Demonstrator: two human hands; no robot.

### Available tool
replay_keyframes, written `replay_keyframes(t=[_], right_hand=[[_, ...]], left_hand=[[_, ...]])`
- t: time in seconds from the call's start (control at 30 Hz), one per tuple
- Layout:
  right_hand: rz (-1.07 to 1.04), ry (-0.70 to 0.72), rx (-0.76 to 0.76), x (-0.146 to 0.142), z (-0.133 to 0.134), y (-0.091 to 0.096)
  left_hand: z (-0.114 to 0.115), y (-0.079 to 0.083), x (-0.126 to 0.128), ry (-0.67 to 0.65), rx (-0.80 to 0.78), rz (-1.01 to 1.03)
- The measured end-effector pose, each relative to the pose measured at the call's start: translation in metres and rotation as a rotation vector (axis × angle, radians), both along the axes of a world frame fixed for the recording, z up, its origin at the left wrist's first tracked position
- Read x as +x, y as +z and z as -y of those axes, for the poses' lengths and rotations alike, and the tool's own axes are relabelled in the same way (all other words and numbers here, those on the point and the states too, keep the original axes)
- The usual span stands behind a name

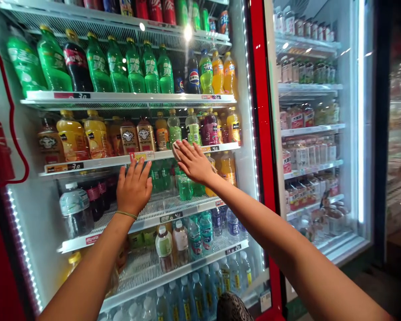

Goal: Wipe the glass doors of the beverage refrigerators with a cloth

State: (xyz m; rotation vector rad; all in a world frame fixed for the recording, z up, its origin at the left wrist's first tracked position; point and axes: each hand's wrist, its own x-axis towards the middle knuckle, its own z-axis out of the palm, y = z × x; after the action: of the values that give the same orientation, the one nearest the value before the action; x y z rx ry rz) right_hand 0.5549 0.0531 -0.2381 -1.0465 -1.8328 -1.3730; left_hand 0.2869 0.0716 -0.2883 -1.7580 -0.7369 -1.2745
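Note:
Both my arms reach into an open drinks fridge. My left hand [132, 185] is spread flat, fingers up, just below the front edge of the middle shelf [96, 162], by a yellow price tag [141, 155]. My right hand [192, 159] lies over a small pale cloth [175, 146] pressed against that same shelf edge, in front of green-capped bottles [174, 128]. Green bottles [184, 185] stand on the wire shelf under my right wrist. A thin band circles my left wrist.
Shelves hold green soda bottles [133, 67], orange juice bottles [74, 136], water bottles [75, 209] and small bottles lower down [195, 236]. A red door frame [263, 147] stands at the right, with a second glass-door fridge [314, 129] beyond it.

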Motion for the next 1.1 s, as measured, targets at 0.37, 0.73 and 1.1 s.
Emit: replay_keyframes(t=[0.37, 0.73, 1.1], right_hand=[[-0.437, -0.22, 0.033, 0.173, -0.005, -0.012], [-0.68, -0.233, 0.042, 0.196, -0.005, -0.144], [-0.619, -0.12, -0.028, 0.021, -0.007, -0.139]], left_hand=[[0.003, -0.005, 0.003, -0.03, -0.078, 0.032], [0.008, -0.053, 0.003, 0.001, -0.151, 0.086], [0.006, -0.057, 0.009, -0.042, -0.187, 0.146]])
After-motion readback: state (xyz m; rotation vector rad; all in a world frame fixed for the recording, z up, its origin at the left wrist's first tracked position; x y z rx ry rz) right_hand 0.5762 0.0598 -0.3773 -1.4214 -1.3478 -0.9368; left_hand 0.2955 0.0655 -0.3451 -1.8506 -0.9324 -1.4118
